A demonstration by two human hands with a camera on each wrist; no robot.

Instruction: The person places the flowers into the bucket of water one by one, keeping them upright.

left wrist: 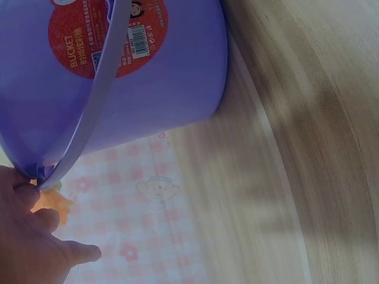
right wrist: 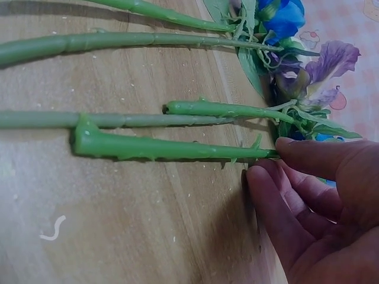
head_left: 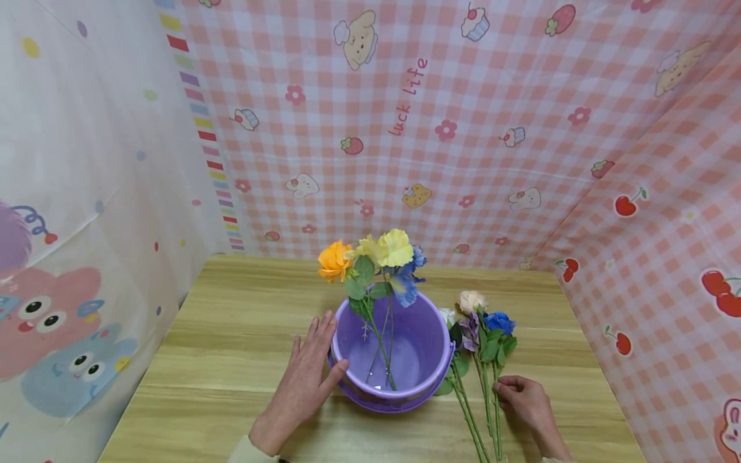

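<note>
A purple bucket stands mid-table with orange, yellow and blue artificial flowers leaning in it. My left hand rests its fairly straight fingers against the bucket's left rim; in the left wrist view that hand is beside the handle hinge. To the right of the bucket lie several artificial flowers. Among these is a blue rose, whose green stem my right hand pinches between thumb and fingers. A purple flower lies close by in the right wrist view.
A cream rose and a white flower lie close to the bucket's right side. Behind the wooden table hangs a pink checked cloth; more printed cloth hangs at both sides. The bucket's handle hangs down its side.
</note>
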